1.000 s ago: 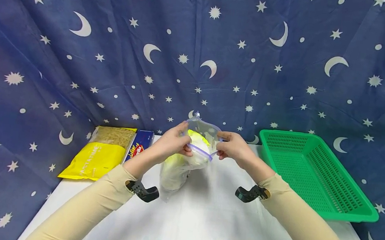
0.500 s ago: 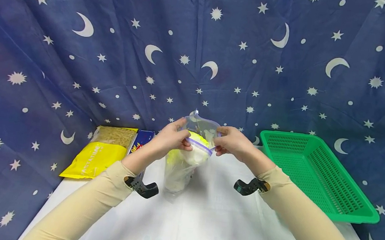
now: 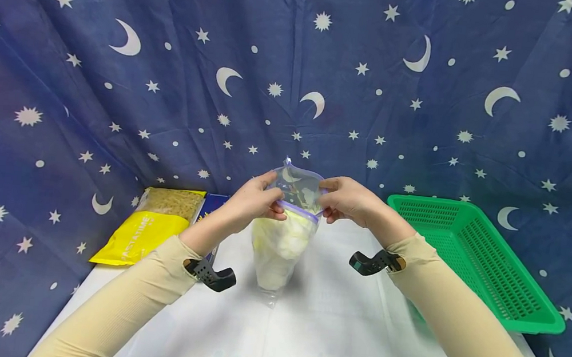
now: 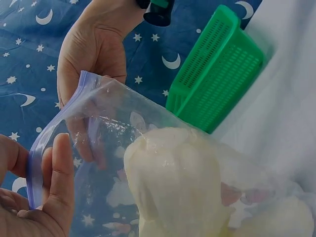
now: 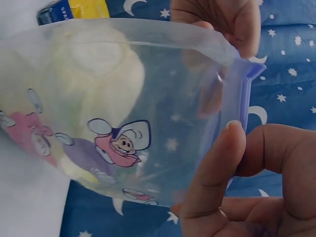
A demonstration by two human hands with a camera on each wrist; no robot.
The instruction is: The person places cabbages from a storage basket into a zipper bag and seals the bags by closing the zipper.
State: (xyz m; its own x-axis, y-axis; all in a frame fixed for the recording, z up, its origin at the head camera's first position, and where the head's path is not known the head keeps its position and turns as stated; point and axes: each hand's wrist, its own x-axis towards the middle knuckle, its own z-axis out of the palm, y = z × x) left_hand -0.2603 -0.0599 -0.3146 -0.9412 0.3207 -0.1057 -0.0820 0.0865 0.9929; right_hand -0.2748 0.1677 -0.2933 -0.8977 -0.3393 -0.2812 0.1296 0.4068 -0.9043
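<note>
You reach forward — left hand and right hand nearly level — fingers pinching the bag at opposite edges.

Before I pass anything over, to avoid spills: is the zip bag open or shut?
The zip bag is open: its purple rim gapes between the left hand and right hand, with pale contents showing inside.

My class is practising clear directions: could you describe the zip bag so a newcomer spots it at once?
Find the white table, then look between the yellow pasta bag and the green basket. The zip bag there is set apart from both by its purple edge and cartoon print.
</note>
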